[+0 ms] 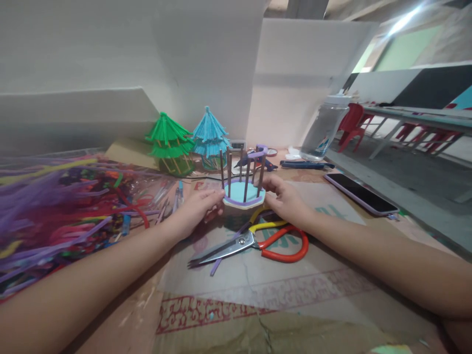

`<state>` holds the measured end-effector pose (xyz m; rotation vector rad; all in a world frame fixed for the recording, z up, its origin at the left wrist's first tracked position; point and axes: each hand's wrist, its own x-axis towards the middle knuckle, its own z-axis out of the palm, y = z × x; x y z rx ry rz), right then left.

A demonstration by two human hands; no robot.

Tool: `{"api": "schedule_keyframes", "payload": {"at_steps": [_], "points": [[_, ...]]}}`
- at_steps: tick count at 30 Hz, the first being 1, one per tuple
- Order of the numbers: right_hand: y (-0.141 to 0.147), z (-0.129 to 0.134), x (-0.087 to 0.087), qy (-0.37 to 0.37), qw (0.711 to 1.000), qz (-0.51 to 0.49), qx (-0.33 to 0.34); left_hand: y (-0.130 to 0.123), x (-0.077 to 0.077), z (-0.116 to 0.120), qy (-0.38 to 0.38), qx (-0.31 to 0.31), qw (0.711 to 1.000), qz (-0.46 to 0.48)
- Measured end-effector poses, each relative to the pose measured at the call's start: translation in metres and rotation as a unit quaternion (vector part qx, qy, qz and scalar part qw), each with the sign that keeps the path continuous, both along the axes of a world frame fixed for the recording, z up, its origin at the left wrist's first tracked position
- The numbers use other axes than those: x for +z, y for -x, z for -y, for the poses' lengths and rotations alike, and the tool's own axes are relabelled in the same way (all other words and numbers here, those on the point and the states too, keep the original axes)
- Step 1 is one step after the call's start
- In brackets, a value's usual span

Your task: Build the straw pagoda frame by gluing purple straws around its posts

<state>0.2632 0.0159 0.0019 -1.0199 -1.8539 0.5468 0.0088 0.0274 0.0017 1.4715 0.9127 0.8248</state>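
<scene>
From here, the L hand [206, 204] & R hand [283, 197] grip opp. edges of the small base [236, 191], nr. the scissors [248, 240]; use light, even pressure & hold level w/o bumping the brown sticks [229, 176].

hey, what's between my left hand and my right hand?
A small light-blue base with a purple rim and brown sticks standing on it lies between your left hand and right hand, as the head view shows.
</scene>
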Motion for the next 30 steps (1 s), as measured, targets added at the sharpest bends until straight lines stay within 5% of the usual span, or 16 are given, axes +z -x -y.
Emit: {"api": "schedule_keyframes", "payload": {"at_steps": [9,16,20,25,30], "points": [[0.004,-0.005,0.003,0.08,0.991,-0.085,0.073,-0.013,0.007,0.02,0.049,-0.035,0.998,0.035],[0.004,-0.015,-0.002,0.076,0.98,-0.167,0.072,-0.017,0.008,0.026,0.027,0.04,0.998,0.043],[0.004,-0.006,0.0,0.009,0.991,-0.117,0.062,-0.016,0.009,0.026,0.009,0.084,0.995,0.049],[0.007,0.007,0.006,-0.031,0.999,0.01,0.035,-0.016,0.007,0.028,0.002,0.067,0.996,0.052],[0.009,0.002,0.005,0.011,0.996,-0.071,0.048,-0.022,0.01,0.032,0.016,0.04,0.997,0.058]]}}
